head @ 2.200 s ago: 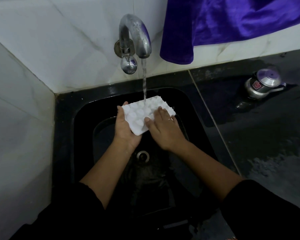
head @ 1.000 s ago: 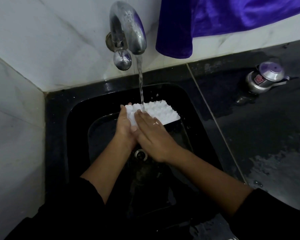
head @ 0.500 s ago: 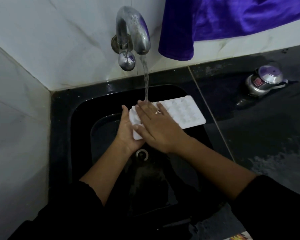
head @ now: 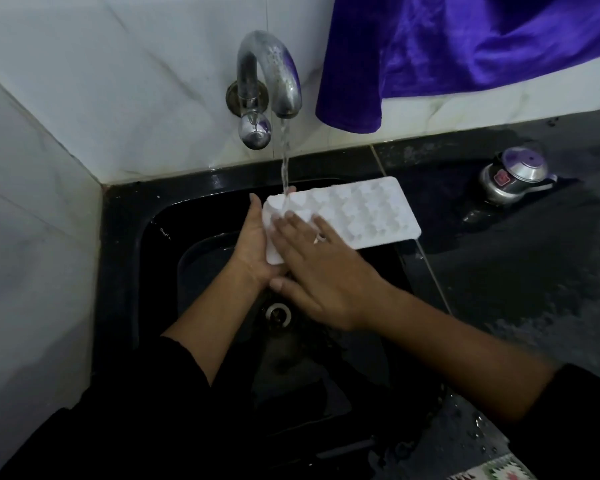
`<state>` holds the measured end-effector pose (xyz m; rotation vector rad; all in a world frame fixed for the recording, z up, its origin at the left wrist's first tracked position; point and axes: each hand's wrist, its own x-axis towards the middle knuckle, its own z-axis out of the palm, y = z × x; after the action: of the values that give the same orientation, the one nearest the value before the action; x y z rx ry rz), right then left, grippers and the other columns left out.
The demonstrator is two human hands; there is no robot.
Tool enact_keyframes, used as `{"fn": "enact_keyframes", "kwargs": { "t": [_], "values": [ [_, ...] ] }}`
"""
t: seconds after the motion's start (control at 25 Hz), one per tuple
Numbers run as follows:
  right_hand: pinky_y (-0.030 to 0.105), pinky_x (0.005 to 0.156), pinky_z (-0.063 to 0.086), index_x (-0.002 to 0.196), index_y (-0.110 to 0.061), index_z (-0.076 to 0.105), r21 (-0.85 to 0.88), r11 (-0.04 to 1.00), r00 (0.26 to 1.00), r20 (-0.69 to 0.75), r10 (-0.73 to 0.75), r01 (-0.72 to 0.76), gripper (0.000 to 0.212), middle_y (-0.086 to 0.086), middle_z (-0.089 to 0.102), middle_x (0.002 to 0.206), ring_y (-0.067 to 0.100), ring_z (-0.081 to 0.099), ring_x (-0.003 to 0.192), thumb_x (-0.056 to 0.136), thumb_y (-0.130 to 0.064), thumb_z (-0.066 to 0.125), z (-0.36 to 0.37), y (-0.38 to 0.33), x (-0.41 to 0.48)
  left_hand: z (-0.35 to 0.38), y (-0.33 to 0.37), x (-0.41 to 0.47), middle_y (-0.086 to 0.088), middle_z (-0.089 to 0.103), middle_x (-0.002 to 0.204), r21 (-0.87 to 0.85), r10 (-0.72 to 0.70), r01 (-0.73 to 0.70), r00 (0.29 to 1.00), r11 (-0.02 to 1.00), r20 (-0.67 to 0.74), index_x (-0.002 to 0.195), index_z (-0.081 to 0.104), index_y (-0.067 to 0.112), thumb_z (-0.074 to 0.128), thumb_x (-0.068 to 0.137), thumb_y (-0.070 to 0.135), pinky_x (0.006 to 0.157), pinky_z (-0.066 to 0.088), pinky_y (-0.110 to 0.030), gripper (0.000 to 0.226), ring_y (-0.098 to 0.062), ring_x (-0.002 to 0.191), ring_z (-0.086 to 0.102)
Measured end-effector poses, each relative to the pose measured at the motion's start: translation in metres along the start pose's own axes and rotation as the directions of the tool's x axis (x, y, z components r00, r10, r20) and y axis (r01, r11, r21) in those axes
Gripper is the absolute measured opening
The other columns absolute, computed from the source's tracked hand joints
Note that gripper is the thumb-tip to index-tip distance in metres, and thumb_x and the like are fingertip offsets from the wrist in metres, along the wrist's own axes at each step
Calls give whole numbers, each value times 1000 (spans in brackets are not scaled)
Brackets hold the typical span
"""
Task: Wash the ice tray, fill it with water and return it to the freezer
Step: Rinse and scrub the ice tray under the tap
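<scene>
change: ice tray [head: 354, 213] slid rightward, left end now under tap stream [head: 284, 157] over sink [head: 136, 237] | left hand [head: 253, 247] gripping that end | right hand [head: 323, 271] flat, rubbing it | status: washing ongoing, filling pending

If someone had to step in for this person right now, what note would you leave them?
Left hand holds the left end of the ice tray over the sink.
Right hand lies flat on the tray, fingers straight, holding nothing.
Water from the tap runs onto the tray's left end.
Washing is under way.
Left: finish rinsing, fill the tray, take it to the freezer, which is out of view.
</scene>
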<state>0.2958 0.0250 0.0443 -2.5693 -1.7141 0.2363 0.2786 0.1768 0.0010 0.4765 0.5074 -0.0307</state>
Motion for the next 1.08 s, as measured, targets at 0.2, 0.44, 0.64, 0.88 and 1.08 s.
{"fn": "enact_keyframes", "kwargs": {
  "t": [0.2,0.44,0.64,0.88,1.08],
  "values": [
    [51,128,1,165,-9,8,-21,990,989,-33,142,-143,75,13,7,173,24,-1,160,106,-55,13,-17,17,26,0,-2,-2,-13,73,125,-18,25,-24,999,1000,28,138,59,15,29,106,63,100,55,-44,66,-27,111,73],
    [50,129,0,165,-10,8,-26,999,999,-14,35,-35,75,12,5,173,24,-1,160,108,-58,16,-2,7,10,-16,14,-9,-15,73,124,-122,112,-108,993,987,31,149,50,22,35,108,57,90,61,-47,56,-30,106,74],
    [51,129,1,163,-3,9,217,902,917,-60,393,-373,84,19,5,172,29,-1,160,104,-62,15,0,-6,37,-20,0,-16,-14,68,133,-145,165,-165,986,975,-18,132,61,22,34,108,55,99,57,-49,49,-30,114,71],
    [55,127,-3,166,-20,10,345,791,847,24,530,-505,73,12,2,173,29,-4,160,106,-61,17,16,15,64,-25,-10,-45,-12,69,132,-136,202,-201,979,970,-9,134,61,25,33,106,56,102,52,-52,50,-29,117,69],
    [52,127,-4,166,-16,5,485,698,833,127,539,-526,76,15,-5,173,31,-9,159,106,-60,21,23,-33,65,-24,-8,-52,-16,59,147,-137,204,-216,974,967,-97,146,54,24,36,106,58,102,54,-51,56,-32,123,66]
  ]
}}
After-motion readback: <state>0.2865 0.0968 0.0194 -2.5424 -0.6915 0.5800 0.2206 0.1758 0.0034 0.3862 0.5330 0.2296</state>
